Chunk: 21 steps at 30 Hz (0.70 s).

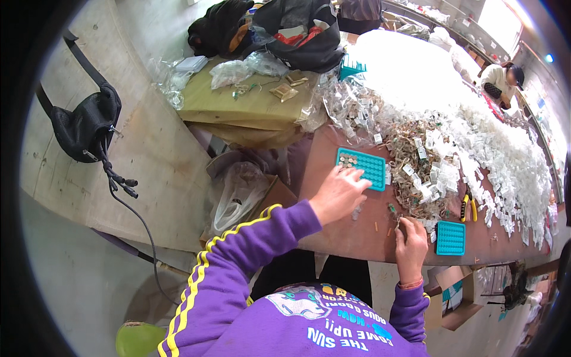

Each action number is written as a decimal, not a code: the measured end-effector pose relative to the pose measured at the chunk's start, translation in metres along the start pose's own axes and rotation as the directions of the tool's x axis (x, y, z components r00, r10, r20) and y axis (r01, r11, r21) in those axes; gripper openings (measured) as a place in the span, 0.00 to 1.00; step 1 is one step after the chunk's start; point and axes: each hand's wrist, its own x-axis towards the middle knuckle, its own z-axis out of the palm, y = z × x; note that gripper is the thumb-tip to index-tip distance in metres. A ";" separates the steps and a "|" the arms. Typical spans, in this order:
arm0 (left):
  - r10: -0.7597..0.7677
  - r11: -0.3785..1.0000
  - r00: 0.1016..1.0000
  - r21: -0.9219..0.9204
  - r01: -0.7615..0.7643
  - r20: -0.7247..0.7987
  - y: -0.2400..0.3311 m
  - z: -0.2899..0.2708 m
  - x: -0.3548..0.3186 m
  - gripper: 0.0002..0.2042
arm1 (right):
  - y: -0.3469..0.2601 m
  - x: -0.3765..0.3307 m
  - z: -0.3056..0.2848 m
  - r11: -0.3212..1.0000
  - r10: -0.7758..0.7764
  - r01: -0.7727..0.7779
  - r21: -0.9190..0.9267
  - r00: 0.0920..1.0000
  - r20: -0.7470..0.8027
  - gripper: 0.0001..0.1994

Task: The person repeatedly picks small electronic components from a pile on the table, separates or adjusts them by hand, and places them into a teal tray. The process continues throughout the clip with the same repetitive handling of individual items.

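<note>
A turquoise gridded tray (373, 172) lies on the reddish-brown table, with several small round pieces (347, 159) in its far left corner. My left hand (340, 194) reaches over the tray's near left part, fingers apart and tips close to those pieces; its thumb side is partly hidden. Lower right, my right hand (410, 245) has its thumb and forefinger pressed together at the table's near side. Whatever sits in that pinch is too small to name. Just beyond its fingertips shows a small green part (392, 208).
Beyond the tray rises a large heap of small clear and white pieces (499, 172), browner nearby (419, 169). Yellow-and-black pliers (468, 205) lie by a second turquoise tray (450, 239). A yellowish covered table (238, 110) holds bags. Another person (501, 83) works far right.
</note>
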 end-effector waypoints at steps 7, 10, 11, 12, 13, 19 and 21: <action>-0.032 0.984 0.994 -0.180 0.012 -0.107 0.006 -0.012 -0.035 0.13 | 0.014 -0.006 0.022 0.995 -0.066 0.070 -0.077 0.997 0.048 0.10; -0.060 0.976 0.988 -0.216 0.028 -0.140 -0.027 -0.025 -0.033 0.10 | 0.012 -0.008 0.026 0.996 -0.080 0.080 -0.032 0.997 0.006 0.10; -0.115 0.980 0.944 -0.188 0.057 -0.309 -0.049 -0.033 -0.028 0.07 | 0.011 -0.009 0.026 0.998 -0.064 0.064 -0.017 0.998 -0.012 0.09; -0.147 0.986 0.855 -0.145 0.086 -0.497 -0.074 -0.042 -0.019 0.04 | 0.010 -0.009 0.027 0.999 -0.045 0.045 0.000 0.998 -0.036 0.09; -0.232 0.973 0.766 -0.153 0.175 -0.599 -0.104 -0.050 -0.007 0.03 | 0.008 -0.010 0.028 0.999 -0.036 0.036 -0.004 0.998 -0.053 0.08; -0.330 0.815 0.767 0.244 0.526 -0.551 -0.247 -0.064 0.071 0.22 | 0.002 -0.008 0.030 1.000 -0.006 0.005 -0.018 0.995 -0.098 0.06; -0.464 0.775 0.793 0.253 0.579 -0.395 -0.267 -0.057 0.085 0.22 | 0.001 -0.008 0.029 1.000 -0.004 0.003 -0.011 0.995 -0.100 0.06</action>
